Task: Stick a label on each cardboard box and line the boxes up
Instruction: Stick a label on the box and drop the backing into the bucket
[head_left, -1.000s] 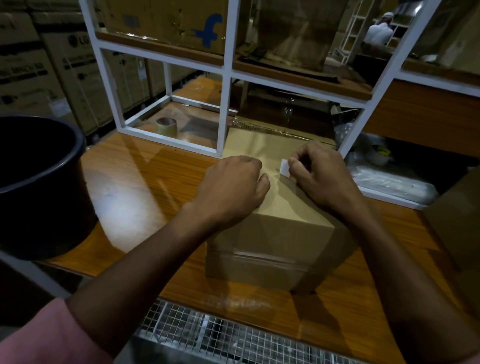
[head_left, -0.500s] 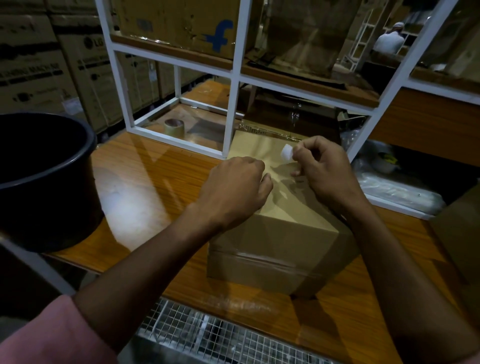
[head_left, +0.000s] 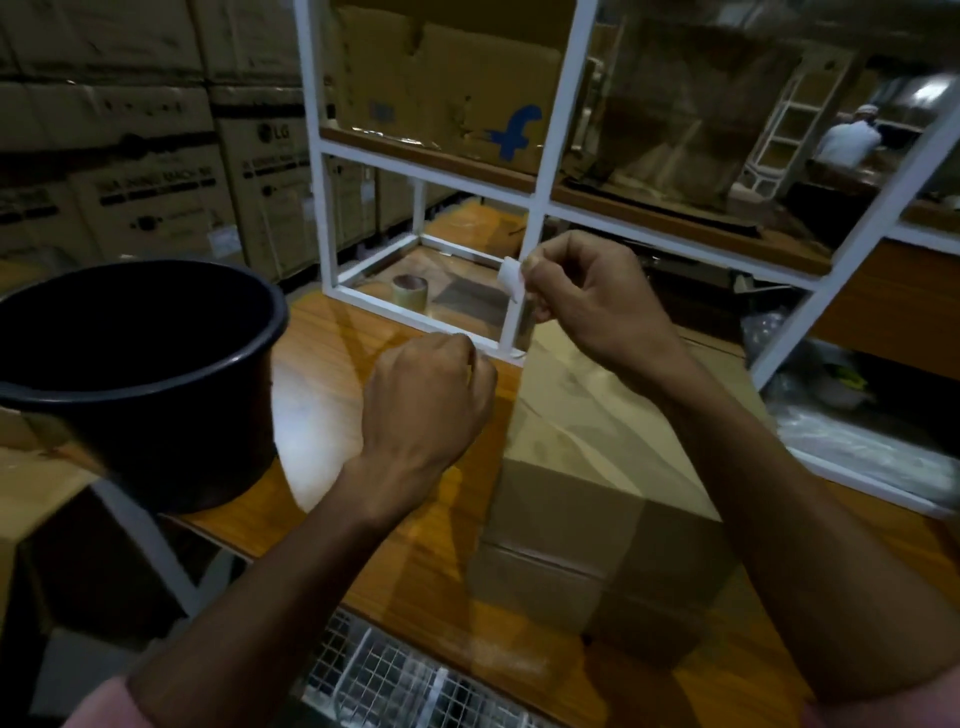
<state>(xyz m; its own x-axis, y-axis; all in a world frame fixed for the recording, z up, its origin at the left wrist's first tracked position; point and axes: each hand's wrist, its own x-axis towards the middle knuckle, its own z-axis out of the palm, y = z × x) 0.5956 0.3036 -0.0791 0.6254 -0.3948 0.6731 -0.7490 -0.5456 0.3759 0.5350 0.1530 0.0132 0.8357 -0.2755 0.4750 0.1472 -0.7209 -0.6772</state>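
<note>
Right hand (head_left: 592, 306) pinches 1 small white label (head_left: 510, 279) at 12 o'clock above the cardboard box (head_left: 597, 467). Left hand (head_left: 428, 400) clenched, contents not visible. Label looks light, floppy, sticky: hold by 1 edge. Box sits at 4 o'clock on the table (head_left: 332, 395).

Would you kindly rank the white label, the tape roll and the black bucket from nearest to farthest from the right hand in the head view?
1. White label: pinched at the right hand's fingertips.
2. Tape roll: to the left, inside the white frame.
3. Black bucket: far left, at the table's edge.
</note>
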